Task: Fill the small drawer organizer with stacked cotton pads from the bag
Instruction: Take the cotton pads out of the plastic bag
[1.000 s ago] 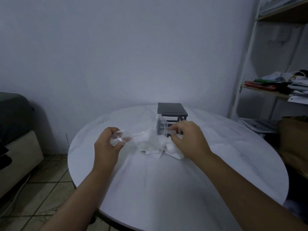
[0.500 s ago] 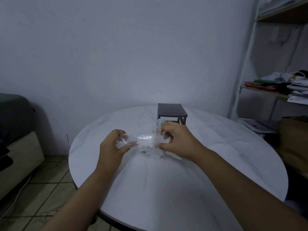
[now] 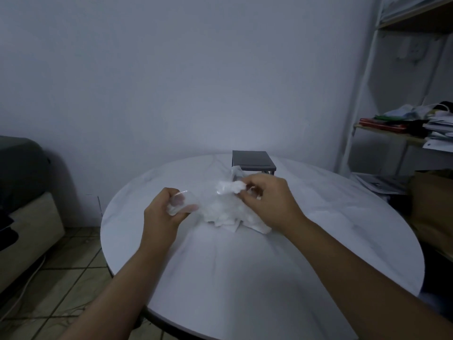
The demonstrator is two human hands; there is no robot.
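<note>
A clear plastic bag [image 3: 210, 204] with white cotton pads [image 3: 225, 217] inside and spilling from it lies mid-table. My left hand [image 3: 164, 212] pinches the bag's left end. My right hand [image 3: 267, 200] grips a small bunch of white pads [image 3: 230, 187] at the bag's right side, lifted a little above the pile. Just behind my right hand stands the small dark drawer organizer [image 3: 252, 161]; its front is partly hidden by the hand and bag.
The round white table [image 3: 245, 278] carries everything. A white shelf unit [image 3: 397, 133] with papers and books stands at the right, a brown bag [image 3: 434, 202] beside it. A couch [image 3: 24, 192] sits at the left on tiled floor.
My right hand has lifted and moved right with a bunch of pads out of the bag. My left hand keeps its hold on the bag's end.
</note>
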